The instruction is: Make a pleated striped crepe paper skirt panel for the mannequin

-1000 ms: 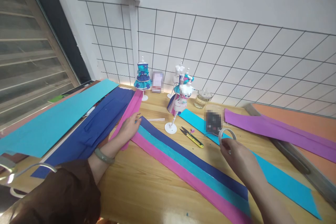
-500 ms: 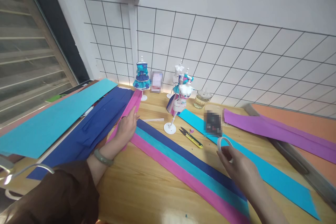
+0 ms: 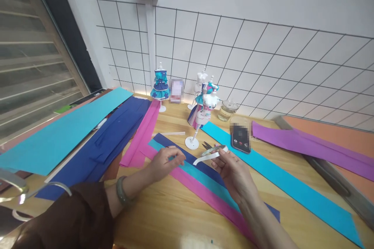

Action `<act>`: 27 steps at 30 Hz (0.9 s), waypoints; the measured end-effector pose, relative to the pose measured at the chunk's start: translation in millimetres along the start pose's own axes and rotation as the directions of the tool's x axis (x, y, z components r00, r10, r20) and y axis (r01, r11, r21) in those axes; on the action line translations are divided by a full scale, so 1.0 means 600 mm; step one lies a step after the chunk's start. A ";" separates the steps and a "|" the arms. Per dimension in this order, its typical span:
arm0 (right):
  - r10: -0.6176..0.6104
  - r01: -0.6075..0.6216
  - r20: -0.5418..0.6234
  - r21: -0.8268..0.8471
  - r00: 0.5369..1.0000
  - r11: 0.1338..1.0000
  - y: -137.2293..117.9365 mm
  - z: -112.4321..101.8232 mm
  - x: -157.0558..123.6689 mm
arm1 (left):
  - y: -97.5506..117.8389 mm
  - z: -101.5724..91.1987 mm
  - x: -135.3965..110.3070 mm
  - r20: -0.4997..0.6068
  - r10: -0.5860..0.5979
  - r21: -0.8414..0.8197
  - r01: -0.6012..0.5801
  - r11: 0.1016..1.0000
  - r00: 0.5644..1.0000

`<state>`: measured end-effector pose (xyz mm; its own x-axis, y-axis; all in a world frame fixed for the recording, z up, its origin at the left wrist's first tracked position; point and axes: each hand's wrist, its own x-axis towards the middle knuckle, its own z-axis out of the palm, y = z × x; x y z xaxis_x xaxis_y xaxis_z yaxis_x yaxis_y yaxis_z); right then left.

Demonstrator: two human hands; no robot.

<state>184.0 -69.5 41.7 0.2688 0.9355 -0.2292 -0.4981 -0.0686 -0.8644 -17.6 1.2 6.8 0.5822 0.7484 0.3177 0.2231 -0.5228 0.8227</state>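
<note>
R hand (image 3: 233,171) pinching a roll of white tape (image 3: 215,150) between thumb and fingers, held just above the table (image 3: 163,218), roll tipped nearly edge-on so it reads as a flat ellipse. Loose tape end (image 3: 203,158) pulled out toward 8 o'clock, long axis running 2-to-8, tip pointing at L hand (image 3: 165,160). L hand half curled, fingertips near the tape tip, not clearly touching; grip on anything: can't tell. Green bangle (image 3: 121,191) on L wrist, brown sleeve (image 3: 67,221) behind it.

Under both hands: three paper strips side by side, navy strip (image 3: 178,147), teal strip (image 3: 198,175), pink strip (image 3: 204,194), all lying 10-to-4 across the table. Just past the roll at 12: small snips (image 3: 207,145), partly hidden. At 1 o'clock: phone (image 3: 240,140) flat on a long cyan strip (image 3: 292,190). Further at 12: white mannequin stand w/ paper dress (image 3: 201,114), glass jar (image 3: 226,109), second dressed mannequin (image 3: 160,85) at 11. Far at 9–10: wide turquoise sheet (image 3: 58,132), dark blue sheet (image 3: 117,132), magenta strip (image 3: 143,134). Far at 2–3: purple strip (image 3: 306,146) on orange sheet (image 3: 336,132). Wire grid (image 3: 263,62) on wall behind.
</note>
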 end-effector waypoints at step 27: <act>-0.008 0.002 0.040 0.135 0.999 0.991 0.052 0.001 0.008 | 0.007 0.016 -0.003 -0.222 0.169 0.162 -0.134 0.978 0.960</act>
<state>169.4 -66.8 14.0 0.2394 0.9492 -0.2043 -0.6039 -0.0192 -0.7968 -10.4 -6.2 5.1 0.4235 0.7211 0.5482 0.2669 -0.6777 0.6852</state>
